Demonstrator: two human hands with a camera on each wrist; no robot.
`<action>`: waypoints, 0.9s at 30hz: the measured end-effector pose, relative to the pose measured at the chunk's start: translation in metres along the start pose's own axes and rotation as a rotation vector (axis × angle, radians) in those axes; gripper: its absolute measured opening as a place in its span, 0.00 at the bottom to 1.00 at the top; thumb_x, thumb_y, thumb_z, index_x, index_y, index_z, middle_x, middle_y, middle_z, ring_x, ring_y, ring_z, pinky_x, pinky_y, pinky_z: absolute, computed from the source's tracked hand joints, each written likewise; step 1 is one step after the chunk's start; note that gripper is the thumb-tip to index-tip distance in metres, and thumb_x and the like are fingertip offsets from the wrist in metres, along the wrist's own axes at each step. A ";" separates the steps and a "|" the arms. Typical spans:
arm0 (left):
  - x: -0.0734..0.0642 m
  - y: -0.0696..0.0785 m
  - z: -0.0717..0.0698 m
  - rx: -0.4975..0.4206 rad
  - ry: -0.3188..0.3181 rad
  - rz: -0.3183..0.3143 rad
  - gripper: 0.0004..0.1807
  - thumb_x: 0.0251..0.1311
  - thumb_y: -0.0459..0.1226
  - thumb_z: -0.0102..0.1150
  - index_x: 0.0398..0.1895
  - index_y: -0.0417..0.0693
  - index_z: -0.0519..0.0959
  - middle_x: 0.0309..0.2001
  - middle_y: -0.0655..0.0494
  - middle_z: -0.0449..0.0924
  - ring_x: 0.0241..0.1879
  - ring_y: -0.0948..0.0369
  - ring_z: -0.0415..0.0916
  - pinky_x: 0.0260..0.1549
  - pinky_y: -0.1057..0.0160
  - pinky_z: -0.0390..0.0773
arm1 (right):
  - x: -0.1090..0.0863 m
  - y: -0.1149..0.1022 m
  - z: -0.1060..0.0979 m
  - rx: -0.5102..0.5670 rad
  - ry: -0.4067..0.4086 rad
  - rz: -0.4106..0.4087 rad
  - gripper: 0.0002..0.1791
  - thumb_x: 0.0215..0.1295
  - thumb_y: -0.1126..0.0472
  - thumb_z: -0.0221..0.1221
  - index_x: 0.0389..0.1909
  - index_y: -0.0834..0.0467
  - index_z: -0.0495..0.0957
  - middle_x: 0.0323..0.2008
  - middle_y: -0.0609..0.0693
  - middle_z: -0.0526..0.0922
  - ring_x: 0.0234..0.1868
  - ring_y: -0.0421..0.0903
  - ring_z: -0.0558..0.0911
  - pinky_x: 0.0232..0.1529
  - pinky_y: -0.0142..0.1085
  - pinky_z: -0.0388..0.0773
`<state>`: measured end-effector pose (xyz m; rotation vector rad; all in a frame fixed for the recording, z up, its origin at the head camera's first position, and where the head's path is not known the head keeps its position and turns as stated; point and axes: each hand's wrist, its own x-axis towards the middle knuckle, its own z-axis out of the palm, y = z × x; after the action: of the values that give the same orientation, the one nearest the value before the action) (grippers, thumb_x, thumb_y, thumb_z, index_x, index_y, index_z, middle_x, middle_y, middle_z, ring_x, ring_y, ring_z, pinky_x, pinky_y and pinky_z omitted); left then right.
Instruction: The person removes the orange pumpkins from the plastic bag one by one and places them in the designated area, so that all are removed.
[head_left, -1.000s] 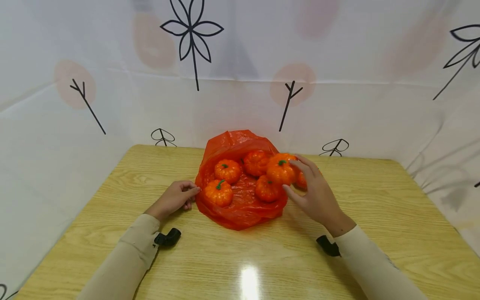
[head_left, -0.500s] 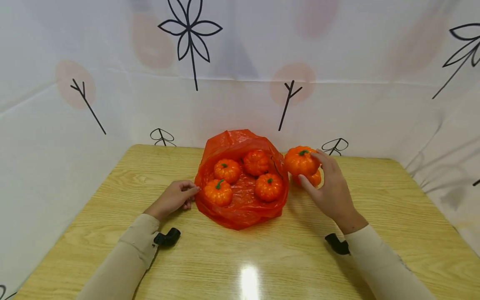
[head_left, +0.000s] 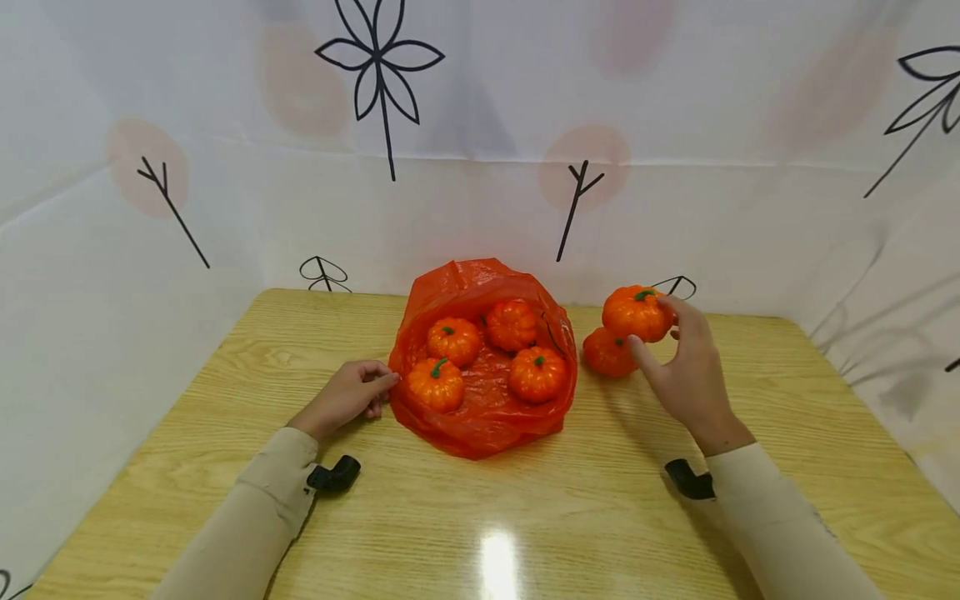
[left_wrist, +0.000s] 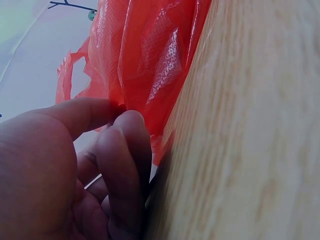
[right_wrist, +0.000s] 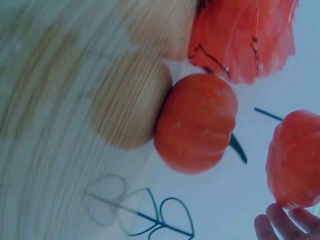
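My left hand (head_left: 347,400) pinches the left edge of a red plastic bag (head_left: 480,440) between thumb and finger; the left wrist view shows the fingertips against the thin plastic (left_wrist: 155,65). The bag stands wide open, and several small orange pumpkins (head_left: 537,375) with green stems lie inside. To the right of the bag, my right hand (head_left: 684,375) grips another small pumpkin (head_left: 633,313) from its right side, raised above the table. One more pumpkin (head_left: 606,354) rests on the wood just below it, close beside the bag. Only fingertips (right_wrist: 280,222) show in the right wrist view.
Everything sits on a light wooden table (head_left: 420,525), with a bright glare spot near the front. A white cloth (head_left: 480,200) with flower and twig drawings hangs right behind the table's back edge. A black curved piece (head_left: 333,475) sticks out at each wrist.
My right hand has carried the pumpkin from over the bag's right rim farther right, past the pumpkin on the table. My left hand has stayed at the bag's edge.
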<state>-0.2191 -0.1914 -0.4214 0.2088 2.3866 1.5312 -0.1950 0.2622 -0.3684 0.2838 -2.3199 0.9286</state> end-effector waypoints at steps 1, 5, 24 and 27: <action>0.000 0.000 0.000 -0.002 -0.001 0.001 0.16 0.72 0.46 0.56 0.41 0.41 0.79 0.30 0.52 0.75 0.20 0.61 0.72 0.23 0.66 0.78 | 0.000 0.001 -0.001 -0.004 0.002 0.011 0.34 0.64 0.64 0.64 0.69 0.64 0.62 0.65 0.64 0.68 0.61 0.61 0.71 0.52 0.48 0.69; 0.000 0.000 0.000 -0.010 -0.002 0.005 0.16 0.72 0.46 0.56 0.41 0.41 0.79 0.30 0.51 0.75 0.20 0.61 0.72 0.23 0.66 0.78 | 0.002 0.006 -0.004 -0.021 -0.001 0.029 0.34 0.65 0.63 0.63 0.69 0.66 0.61 0.65 0.66 0.68 0.60 0.63 0.71 0.51 0.52 0.70; 0.000 -0.001 0.001 -0.012 -0.003 0.001 0.16 0.72 0.46 0.56 0.42 0.41 0.79 0.29 0.52 0.75 0.20 0.61 0.72 0.23 0.66 0.78 | 0.004 0.031 -0.017 -0.095 -0.058 0.182 0.34 0.69 0.58 0.59 0.70 0.67 0.59 0.64 0.70 0.67 0.56 0.66 0.70 0.49 0.53 0.70; 0.000 -0.001 0.001 -0.013 -0.002 0.001 0.16 0.72 0.46 0.56 0.42 0.41 0.79 0.30 0.52 0.75 0.20 0.61 0.72 0.23 0.66 0.78 | 0.004 0.035 -0.019 -0.094 -0.066 0.196 0.34 0.69 0.57 0.59 0.70 0.68 0.59 0.64 0.71 0.66 0.56 0.67 0.69 0.50 0.55 0.70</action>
<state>-0.2189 -0.1908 -0.4231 0.2086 2.3745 1.5464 -0.2033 0.3012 -0.3743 0.0490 -2.4771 0.9111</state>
